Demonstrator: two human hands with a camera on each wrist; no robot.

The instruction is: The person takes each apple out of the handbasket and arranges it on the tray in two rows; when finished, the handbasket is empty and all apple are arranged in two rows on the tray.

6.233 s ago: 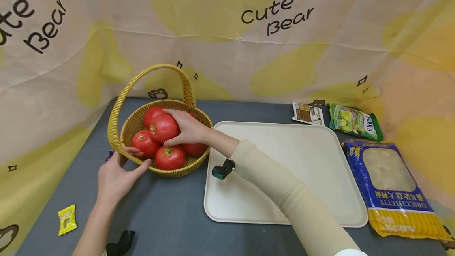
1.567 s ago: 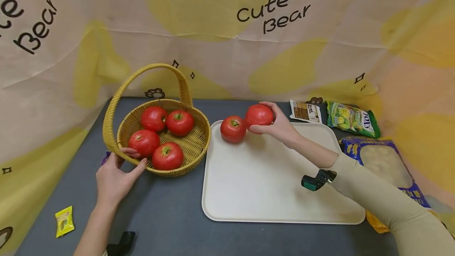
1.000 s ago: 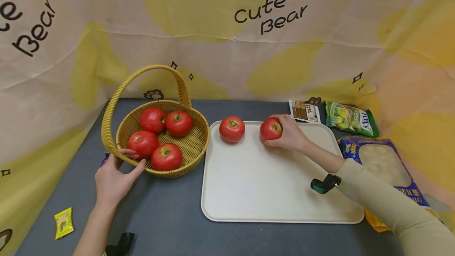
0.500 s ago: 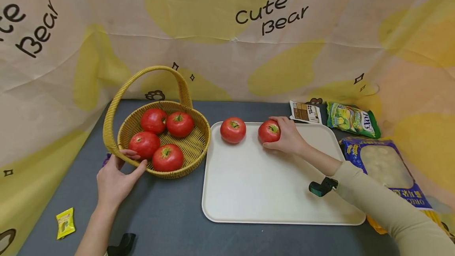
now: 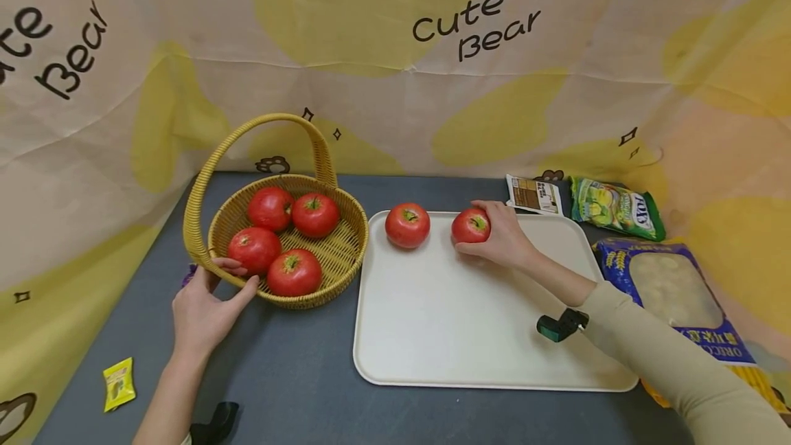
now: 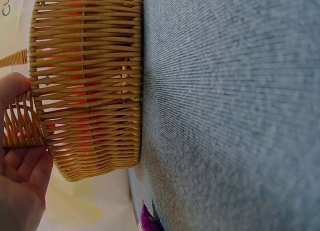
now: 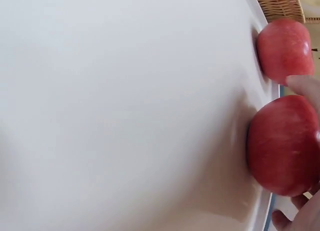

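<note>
My left hand [image 5: 204, 311] grips the near left rim of a yellow woven basket [image 5: 334, 287], thumb and fingers either side of it by the handle's foot. Several red apples [image 5: 294, 272] lie inside, seen only as red through the weave [image 6: 85, 86] in the left wrist view. On the far side of the white tray [image 5: 457, 335], my right hand [image 5: 503, 239] holds an apple [image 5: 471, 226] between thumb and fingers; in the right wrist view this apple [image 7: 282, 146] sits at the tray's edge. Another apple [image 5: 407, 225] stands to its left on the tray, apart from it.
Right of the tray lie a blue and yellow pasta bag [image 5: 673, 287], a green candy bag [image 5: 614, 208] and a small brown-white packet [image 5: 534, 195]. A yellow wrapped sweet [image 5: 119, 384] lies at the left, and a purple wrapper [image 6: 149, 221] is beside the basket.
Two apples have gone from the basket to the tray. The right hand carried the second one rightward and lowered it beside the first; it still holds it. The left hand stays on the basket.
</note>
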